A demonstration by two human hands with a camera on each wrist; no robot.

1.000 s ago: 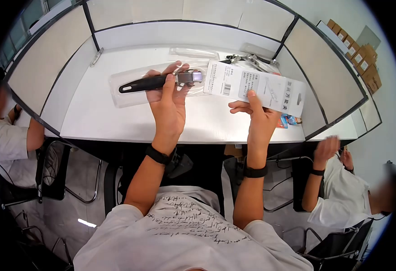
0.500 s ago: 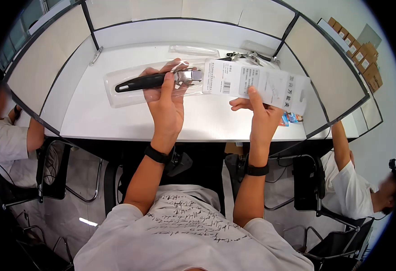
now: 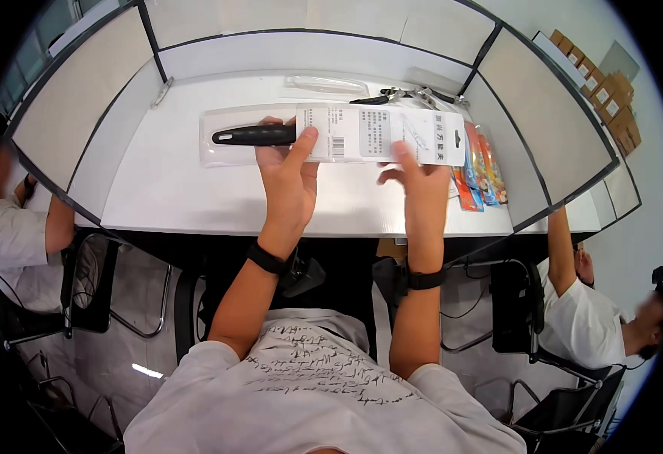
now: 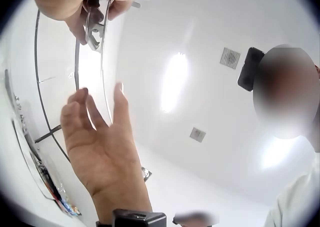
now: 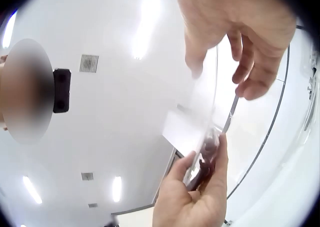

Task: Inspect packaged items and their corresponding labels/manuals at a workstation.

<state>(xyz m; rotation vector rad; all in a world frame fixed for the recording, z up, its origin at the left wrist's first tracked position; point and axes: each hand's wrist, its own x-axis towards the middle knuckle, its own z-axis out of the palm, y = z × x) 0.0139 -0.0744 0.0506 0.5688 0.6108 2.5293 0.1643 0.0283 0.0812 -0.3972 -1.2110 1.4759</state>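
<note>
My left hand [image 3: 290, 178] holds a clear plastic blister pack [image 3: 209, 121] above the table, thumb in front and fingers behind. Through the plastic shows a clamp's black handle [image 3: 252, 135]. A white printed card [image 3: 350, 136] with a hang hole covers the clamp's metal head in the head view; that metal head [image 4: 95, 34] shows between the left fingers in the left wrist view. Around the card's right part is my right hand [image 3: 424, 200], its thumb in front and fingers behind. In the right wrist view its loosely bent fingers [image 5: 252, 84] stand apart from the card.
Metal clamps with black handles [image 3: 422, 97] lie at the back right of the white table [image 3: 188, 200]. Colourful packets [image 3: 483, 174] lie at the right. A clear plastic shell [image 3: 328, 85] lies behind the pack. Partition panels surround the table; people sit on either side.
The card has slid left over the clamp's metal head and lies nearly level in line with the pack. My right hand has moved left, uncovering more of the colourful packets.
</note>
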